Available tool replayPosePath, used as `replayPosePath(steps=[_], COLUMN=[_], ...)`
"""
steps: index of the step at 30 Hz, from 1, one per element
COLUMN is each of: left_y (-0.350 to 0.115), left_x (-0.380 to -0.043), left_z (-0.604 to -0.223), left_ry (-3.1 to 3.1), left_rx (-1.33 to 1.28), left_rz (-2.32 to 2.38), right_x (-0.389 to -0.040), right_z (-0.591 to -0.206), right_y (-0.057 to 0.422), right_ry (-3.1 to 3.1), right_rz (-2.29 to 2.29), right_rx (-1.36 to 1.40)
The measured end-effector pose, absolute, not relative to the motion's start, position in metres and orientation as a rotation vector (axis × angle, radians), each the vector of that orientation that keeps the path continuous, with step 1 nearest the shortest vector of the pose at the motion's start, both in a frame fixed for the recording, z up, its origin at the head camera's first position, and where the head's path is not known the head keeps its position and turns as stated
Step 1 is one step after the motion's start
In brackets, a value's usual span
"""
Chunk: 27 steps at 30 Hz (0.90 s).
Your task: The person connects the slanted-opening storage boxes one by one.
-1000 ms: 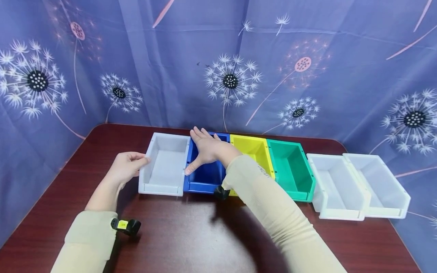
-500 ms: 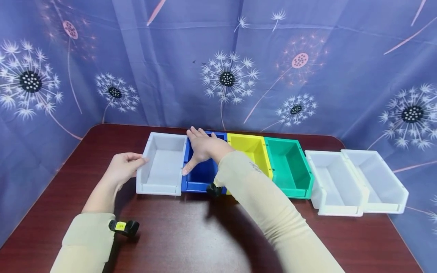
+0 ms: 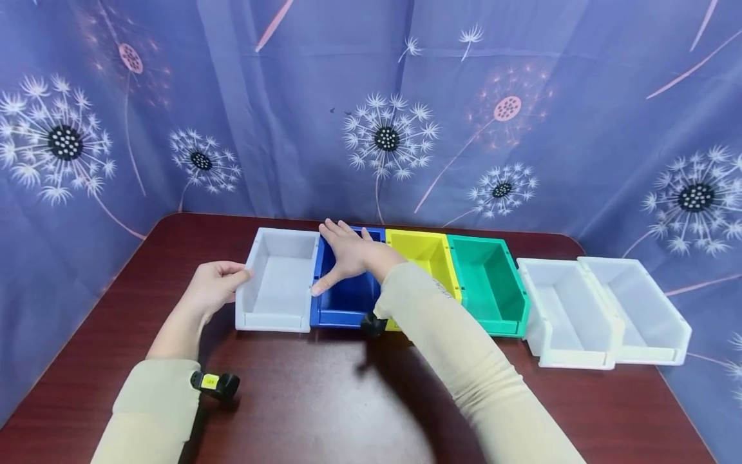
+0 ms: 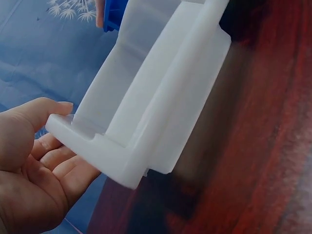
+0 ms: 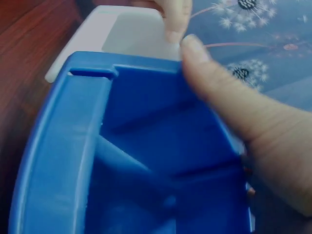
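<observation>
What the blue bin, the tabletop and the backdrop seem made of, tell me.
Blue bin: probably moulded plastic, smooth with a slight sheen; rounded rims and soft highlights suggest it.
Tabletop: wood or laminate, dark red and slightly shiny; streaky grain and a pale reflection show, but which is unclear.
Backdrop: likely printed fabric, mostly matte, hanging in folds.

White bin (image 3: pixel 279 283) at the left hand (image 3: pixel 213 285), blue bin (image 3: pixel 350 298) under the right hand (image 3: pixel 346 253), and a violet-blue curtain (image 3: pixel 290 122) of white dandelions (image 3: pixel 386 139) beyond.
</observation>
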<state>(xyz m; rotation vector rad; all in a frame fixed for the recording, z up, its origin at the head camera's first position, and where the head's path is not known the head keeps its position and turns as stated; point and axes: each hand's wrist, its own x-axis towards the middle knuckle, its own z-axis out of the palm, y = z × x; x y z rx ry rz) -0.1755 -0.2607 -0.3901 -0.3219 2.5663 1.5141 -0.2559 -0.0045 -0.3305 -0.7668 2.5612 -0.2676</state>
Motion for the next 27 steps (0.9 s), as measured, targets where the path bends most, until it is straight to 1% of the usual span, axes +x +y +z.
replayPosePath(steps=[6,19,27], left_y=[-0.258,-0.260,-0.261], left_x=[-0.169,-0.161,-0.162], left_z=[-0.397,-0.403,-0.401], left_ry=[2.548,2.504,2.514], left_rx=[-0.314,-0.303,-0.282], left_rz=[1.538,1.693,1.699], right_x=[-0.260,-0.255,-0.255], right_z=[-0.331,-0.320,-0.314], right_y=[-0.002,-0.010,-0.018], right_ry=[2.568,2.556,2.572], right_rz=[-0.292,-0.223,-0.090], right_rx=[-0.789,-0.786,-0.744])
